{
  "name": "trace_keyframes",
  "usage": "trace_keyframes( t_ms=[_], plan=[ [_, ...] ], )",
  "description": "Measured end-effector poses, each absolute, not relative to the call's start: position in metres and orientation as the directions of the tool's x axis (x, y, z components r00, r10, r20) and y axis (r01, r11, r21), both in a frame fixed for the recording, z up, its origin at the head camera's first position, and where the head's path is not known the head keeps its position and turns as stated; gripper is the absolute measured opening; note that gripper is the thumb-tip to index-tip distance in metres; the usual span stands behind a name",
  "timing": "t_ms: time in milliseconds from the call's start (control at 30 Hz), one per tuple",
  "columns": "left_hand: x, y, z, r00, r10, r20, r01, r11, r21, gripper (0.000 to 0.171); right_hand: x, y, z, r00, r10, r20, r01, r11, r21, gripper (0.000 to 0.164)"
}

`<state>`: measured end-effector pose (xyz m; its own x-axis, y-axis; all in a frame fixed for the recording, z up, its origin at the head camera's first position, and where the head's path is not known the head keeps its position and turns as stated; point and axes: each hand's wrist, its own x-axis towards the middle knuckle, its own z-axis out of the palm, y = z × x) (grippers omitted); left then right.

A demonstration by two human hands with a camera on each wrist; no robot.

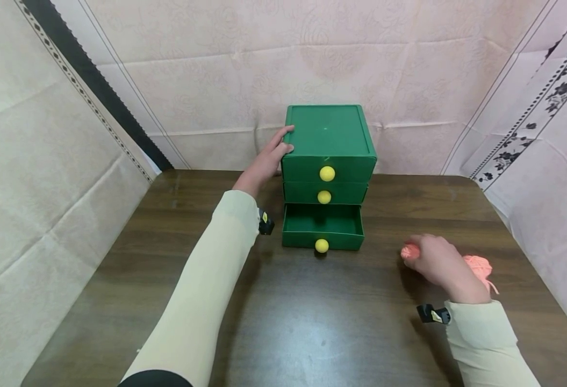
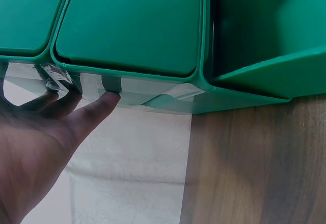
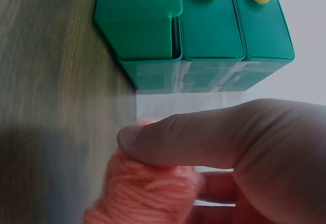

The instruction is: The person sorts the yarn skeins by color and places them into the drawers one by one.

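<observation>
A small green drawer cabinet (image 1: 329, 129) with yellow knobs stands at the far side of the table, its bottom drawer (image 1: 323, 239) pulled out. Nothing shows inside that drawer. My left hand (image 1: 268, 161) rests against the cabinet's left side, with fingers extended; in the left wrist view the fingertips (image 2: 111, 98) touch the taped side wall. To the right, just over the table, my right hand (image 1: 440, 266) grips a skein of coral-pink yarn (image 1: 478, 267). In the right wrist view the thumb lies across the yarn (image 3: 147, 193); the hand hides its middle in the head view.
The brown wooden table (image 1: 283, 328) extends in front of the cabinet. Pale patterned cloth (image 1: 264, 75) hangs behind it and at both sides. Black wrist cameras sit on both sleeves.
</observation>
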<state>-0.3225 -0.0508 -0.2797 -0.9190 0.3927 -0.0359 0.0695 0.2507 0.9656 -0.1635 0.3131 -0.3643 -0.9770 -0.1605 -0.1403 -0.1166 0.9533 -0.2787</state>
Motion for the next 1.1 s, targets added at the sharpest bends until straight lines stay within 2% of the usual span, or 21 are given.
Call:
trace_keyframes(
  t_ms=[300, 633, 1100],
  plan=[
    [-0.323, -0.051, -0.281, -0.920, 0.391, -0.033, 0.070, 0.246, 0.967, 0.057, -0.164, 0.303, -0.361, -0.983, -0.176, -0.051, -0.153, 0.941, -0.300, 0.044],
    [-0.321, -0.050, -0.279, -0.920, 0.391, -0.026, 0.075, 0.240, 0.968, 0.058, -0.165, 0.293, -0.356, -0.987, -0.163, -0.006, -0.151, 0.929, -0.338, 0.046],
    [-0.321, -0.051, -0.278, -0.918, 0.396, -0.029, 0.079, 0.252, 0.965, 0.058, -0.165, 0.281, -0.355, -0.978, -0.155, 0.141, -0.197, 0.908, -0.370, 0.047]
  ],
)
